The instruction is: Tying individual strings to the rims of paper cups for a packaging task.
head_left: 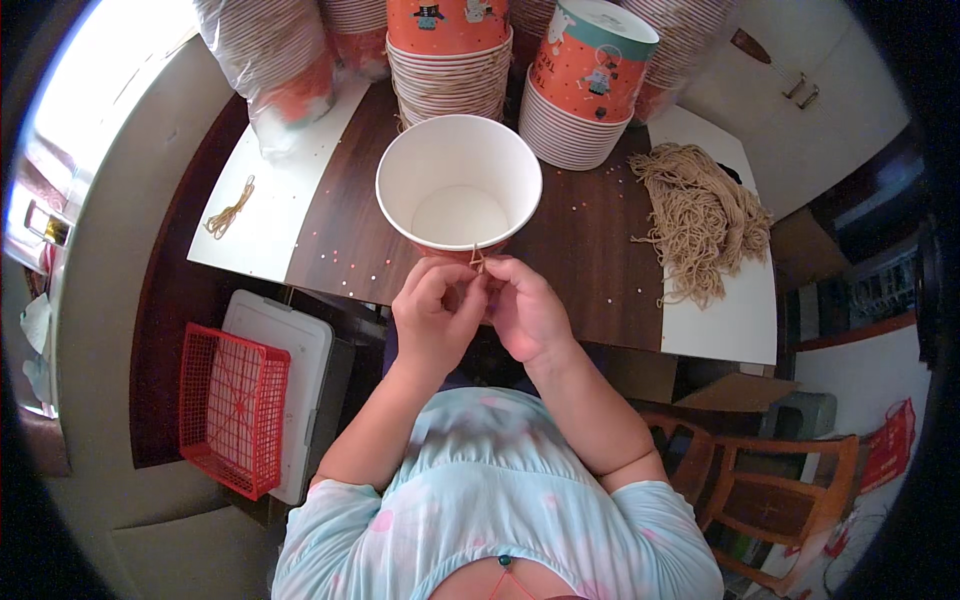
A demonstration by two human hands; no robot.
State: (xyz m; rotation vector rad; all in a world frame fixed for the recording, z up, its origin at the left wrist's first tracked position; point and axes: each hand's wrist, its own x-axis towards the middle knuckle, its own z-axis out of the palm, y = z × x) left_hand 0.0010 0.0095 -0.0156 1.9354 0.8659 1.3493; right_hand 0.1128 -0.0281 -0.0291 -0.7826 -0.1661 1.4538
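Observation:
A large paper tub [460, 160], white inside with a bit of orange outside, stands with its mouth up near the table's front edge. Against its near rim, a short piece of tan cord [477, 260] sticks up from between my fingertips. My left hand [435, 305] is closed, thumb and fingers pinching the cord. Close beside it, my right hand [530, 310] pinches the same cord from the other side. The fingertips of both hands nearly meet, and they hide the lower part of the cord and the tub's near side.
Behind are stacked orange tubs [450, 80], more stacks with a white-topped tub [605, 22], and plastic-wrapped stacks [265, 60]. A tan cord heap [705, 220] lies right, a small cord bundle [231, 208] left. Below are a red basket [235, 405] and a wooden chair [770, 500].

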